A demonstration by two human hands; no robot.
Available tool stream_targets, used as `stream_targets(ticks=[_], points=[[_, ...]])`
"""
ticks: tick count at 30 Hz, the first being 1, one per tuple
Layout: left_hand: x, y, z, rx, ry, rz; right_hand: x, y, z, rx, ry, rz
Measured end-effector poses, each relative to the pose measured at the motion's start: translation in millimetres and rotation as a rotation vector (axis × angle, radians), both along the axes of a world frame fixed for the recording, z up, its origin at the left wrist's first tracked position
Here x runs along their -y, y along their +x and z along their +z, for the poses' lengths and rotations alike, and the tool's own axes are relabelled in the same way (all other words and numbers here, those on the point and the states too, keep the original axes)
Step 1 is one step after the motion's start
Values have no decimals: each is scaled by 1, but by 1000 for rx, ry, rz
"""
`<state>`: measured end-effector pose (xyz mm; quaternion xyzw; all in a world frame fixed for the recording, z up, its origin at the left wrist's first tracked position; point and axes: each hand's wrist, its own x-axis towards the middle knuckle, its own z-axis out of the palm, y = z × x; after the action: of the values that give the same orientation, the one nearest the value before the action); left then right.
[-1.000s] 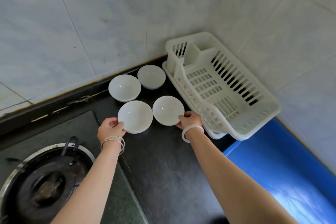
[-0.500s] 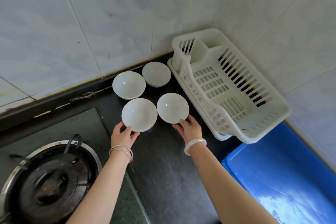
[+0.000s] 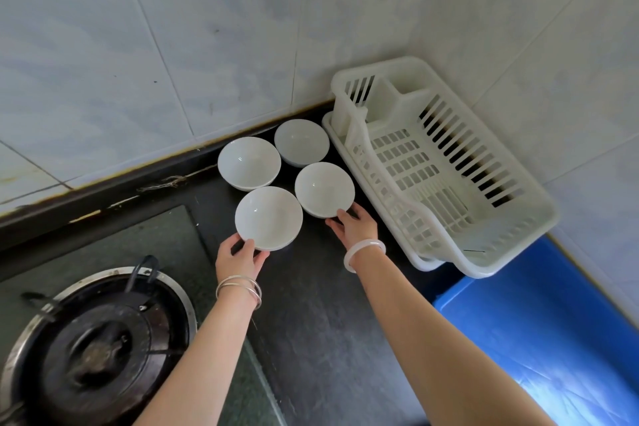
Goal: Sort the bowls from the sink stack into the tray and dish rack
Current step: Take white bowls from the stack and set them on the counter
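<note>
Four white bowls stand upright in a two-by-two group on the dark counter. My left hand (image 3: pixel 240 258) is at the near rim of the near-left bowl (image 3: pixel 268 218), thumb and fingers apart and touching its edge. Fingers spread, my right hand (image 3: pixel 354 226) has its fingertips against the near rim of the near-right bowl (image 3: pixel 325 189). Behind them, against the wall, stand the far-left bowl (image 3: pixel 249 162) and the far-right bowl (image 3: pixel 301 142). The white plastic dish rack (image 3: pixel 511 249) sits in the corner to the right with nothing in it. No sink is in view.
A gas burner (image 3: pixel 100 349) with its pan supports fills the lower left. A blue plastic surface (image 3: pixel 553 339) lies at the lower right, below the rack. Tiled walls close the back and right sides. Dark counter (image 3: pixel 321 322) shows between my forearms.
Both hands have slid from the bowls' outer sides to their near rims. The four bowls have kept their places; the view has shifted slightly.
</note>
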<state>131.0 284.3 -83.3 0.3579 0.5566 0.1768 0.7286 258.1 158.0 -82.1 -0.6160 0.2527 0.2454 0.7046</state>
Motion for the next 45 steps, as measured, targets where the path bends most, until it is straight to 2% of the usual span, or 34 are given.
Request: stream_targets(ticks=[6, 11, 15, 22, 25, 28, 33, 39, 45], points=[[8, -4, -1, -10, 68, -49, 10, -8, 14, -51, -29, 102], [34, -27, 0, -92, 276, -329, 38, -29, 32, 20, -103, 221], [70, -49, 15, -137, 459, -629, 87, -60, 51, 98, -186, 266], [164, -74, 43, -72, 649, -1157, 211, -160, 66, 186, -467, 199], [208, -88, 46, -50, 663, -1328, 265, -204, 66, 218, -694, 159], [249, -104, 45, -40, 681, -1489, 310, -237, 60, 181, -944, 176], [289, -122, 40, -98, 698, -1698, 350, -268, 49, 77, -1113, 185], [293, -128, 32, -135, 632, -1697, 347, -265, 49, 5, -1133, 306], [291, -131, 24, -96, 440, -1585, 346, -257, 47, 0, -1147, 314]])
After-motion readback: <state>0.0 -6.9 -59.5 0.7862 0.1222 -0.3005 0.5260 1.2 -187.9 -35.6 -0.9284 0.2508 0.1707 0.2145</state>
